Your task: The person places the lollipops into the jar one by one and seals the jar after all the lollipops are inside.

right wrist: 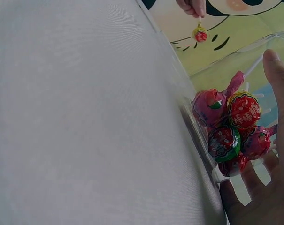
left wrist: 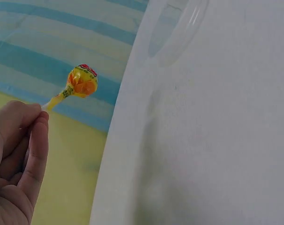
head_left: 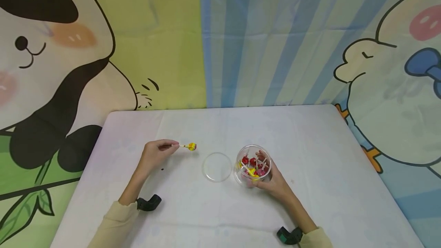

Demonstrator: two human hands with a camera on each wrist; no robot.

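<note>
My left hand (head_left: pixel 159 153) pinches the stick of a yellow-wrapped lollipop (head_left: pixel 191 146) between thumb and fingertips, holding it above the table. In the left wrist view the lollipop (left wrist: pixel 83 80) shows yellow and orange paper with a red top. My right hand (head_left: pixel 274 182) grips a clear round jar (head_left: pixel 241 179) from its right side, thumb toward the front and fingers behind. Inside are several lollipops (right wrist: pixel 224 140) in pink, red, green and yellow wrappers, some sticks pointing up. The jar's mouth is uncovered.
A clear round lid (head_left: pixel 218 167) lies on the white tabletop (head_left: pixel 193 209), just left of the jar. A small dark speck (head_left: pixel 162 169) is near the left forearm. Behind the table hangs a cartoon-printed cloth (head_left: pixel 172 41). Each wrist carries a black camera mount (head_left: pixel 149 203).
</note>
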